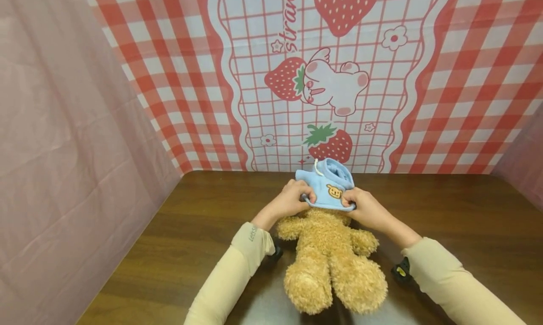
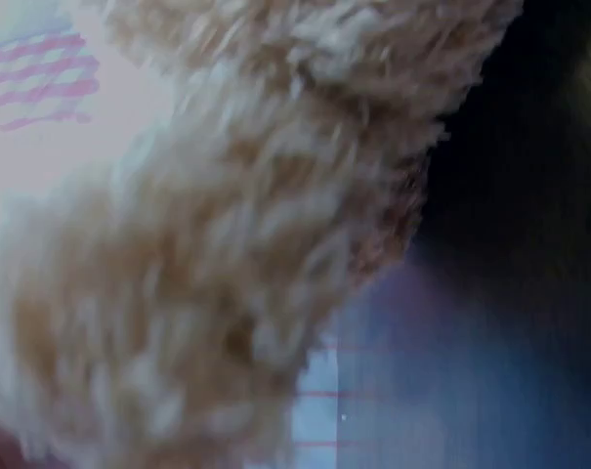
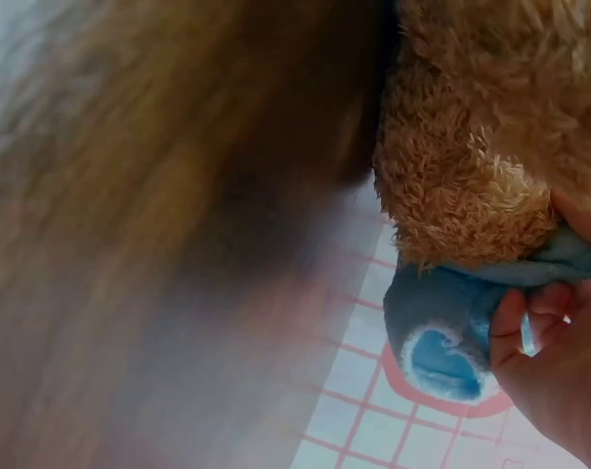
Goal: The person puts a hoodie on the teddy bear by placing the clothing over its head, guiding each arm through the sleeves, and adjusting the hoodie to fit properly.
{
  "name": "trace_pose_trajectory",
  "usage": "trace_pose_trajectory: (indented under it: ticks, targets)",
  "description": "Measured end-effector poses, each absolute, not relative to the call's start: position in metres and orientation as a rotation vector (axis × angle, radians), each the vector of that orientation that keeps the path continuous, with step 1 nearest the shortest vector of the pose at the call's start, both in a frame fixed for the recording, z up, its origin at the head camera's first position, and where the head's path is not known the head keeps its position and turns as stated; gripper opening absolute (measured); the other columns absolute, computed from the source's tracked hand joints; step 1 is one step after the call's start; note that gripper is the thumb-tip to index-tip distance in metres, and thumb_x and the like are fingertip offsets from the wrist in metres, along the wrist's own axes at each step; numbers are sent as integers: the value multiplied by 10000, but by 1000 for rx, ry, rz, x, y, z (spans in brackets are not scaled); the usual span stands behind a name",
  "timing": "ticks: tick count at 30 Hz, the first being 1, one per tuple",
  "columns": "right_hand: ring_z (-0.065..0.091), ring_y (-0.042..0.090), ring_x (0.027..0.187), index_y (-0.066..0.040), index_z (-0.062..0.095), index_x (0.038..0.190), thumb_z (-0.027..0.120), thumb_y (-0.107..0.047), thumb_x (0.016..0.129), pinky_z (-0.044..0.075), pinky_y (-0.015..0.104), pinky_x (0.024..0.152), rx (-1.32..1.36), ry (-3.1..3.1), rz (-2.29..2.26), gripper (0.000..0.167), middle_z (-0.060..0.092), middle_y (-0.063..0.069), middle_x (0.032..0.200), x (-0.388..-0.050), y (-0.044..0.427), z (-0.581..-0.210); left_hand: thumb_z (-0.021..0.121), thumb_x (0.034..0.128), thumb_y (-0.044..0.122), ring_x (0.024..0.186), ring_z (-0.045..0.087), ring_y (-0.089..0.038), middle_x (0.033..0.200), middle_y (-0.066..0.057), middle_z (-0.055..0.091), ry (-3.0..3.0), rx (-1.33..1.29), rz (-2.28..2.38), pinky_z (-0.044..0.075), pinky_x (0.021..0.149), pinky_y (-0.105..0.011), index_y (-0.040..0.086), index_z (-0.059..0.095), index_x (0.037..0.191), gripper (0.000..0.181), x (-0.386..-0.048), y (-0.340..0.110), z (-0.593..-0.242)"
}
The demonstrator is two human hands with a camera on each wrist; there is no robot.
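A golden-brown teddy bear lies on the table with its legs toward me. A small light-blue hoodie, with a yellow animal face on its front, covers the bear's head, which is hidden. At the left end of the hem my left hand pinches the fabric; my right hand grips the right end. Fur of the bear fills much of the left wrist view. The right wrist view has my right hand holding the blue fabric beside a white-edged sleeve.
The dark wooden table reaches back to a red-and-white strawberry-print cloth hanging behind it. Pale pink curtain hangs along the left side, and more pink cloth stands at the right.
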State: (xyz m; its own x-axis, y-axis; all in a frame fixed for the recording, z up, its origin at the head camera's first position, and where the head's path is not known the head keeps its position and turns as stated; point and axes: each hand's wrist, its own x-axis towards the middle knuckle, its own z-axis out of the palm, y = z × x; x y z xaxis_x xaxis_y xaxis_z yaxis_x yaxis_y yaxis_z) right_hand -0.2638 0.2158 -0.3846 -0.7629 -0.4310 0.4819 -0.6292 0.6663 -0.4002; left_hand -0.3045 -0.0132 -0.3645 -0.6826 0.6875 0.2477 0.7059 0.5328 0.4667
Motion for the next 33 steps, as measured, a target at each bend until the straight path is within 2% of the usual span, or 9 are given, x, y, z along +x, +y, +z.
trace_pose_trajectory:
  ticks: [5,10,14,17,22,25,29,31,33]
  targets:
    - [310,81,691,-130,388,672,720,30,689,278,229,595,836,-2490,810,369,337,-34,736,-262,215,-389,671,799,109,859,375,-146,908,-7,462,-2720,-1291,-961,324,765,-229,141,575,831,106,-307,-24,-371]
    - [399,112,747,-56,449,867,736,-77,747,417,204,606,714,-2550,1056,312,381,74,867,-257,220,-392,728,767,147,938,468,-170,1046,-76,386,-2758,-1163,-1259,417,812,-246,89,501,1017,343,-311,-34,-381]
    - [506,147,832,-2,390,1006,706,-98,784,490,235,674,636,-2617,1303,398,419,120,956,-254,227,-395,718,777,124,1188,427,-216,1242,-90,370,-2782,-1174,-1434,364,986,-295,90,441,1185,494,-314,-40,-389]
    - [529,133,864,16,341,1038,682,-76,799,497,240,701,637,-2661,1407,427,405,138,996,-254,231,-396,695,796,98,1271,369,-232,1352,-82,359,-2760,-1223,-1549,335,1027,-328,92,389,1257,553,-315,-42,-392]
    - [478,161,778,16,250,1051,688,-101,798,444,237,610,668,-2737,1499,519,344,157,974,-253,232,-396,684,805,91,1253,366,-271,1412,-80,314,-2725,-1216,-1654,396,959,-365,126,323,1335,643,-315,-39,-394]
    - [456,273,855,10,200,1075,691,-152,804,403,267,619,677,-2790,1497,584,338,228,1058,-253,231,-397,677,808,79,1257,344,-281,1429,-90,283,-2721,-1207,-1685,411,928,-363,127,288,1369,684,-315,-37,-396]
    - [368,388,1116,-3,174,1134,676,-188,818,407,328,732,644,-2850,1496,621,288,330,1254,-253,233,-398,672,807,60,1169,398,-274,1429,-102,276,-2699,-1233,-1667,430,856,-337,105,277,1378,696,-316,-35,-402]
    - [379,402,1098,-9,162,1152,668,-184,825,413,358,753,625,-2860,1533,628,268,347,1290,-255,233,-399,678,805,71,1151,399,-242,1422,-104,283,-2687,-1238,-1628,422,833,-304,100,292,1367,683,-316,-34,-402]
    - [367,428,1133,-4,158,1150,665,-181,827,425,371,782,628,-2851,1549,627,245,347,1291,-257,232,-399,682,803,79,1007,436,-226,1412,-106,287,-2694,-1229,-1593,418,772,-277,101,303,1353,669,-316,-33,-402]
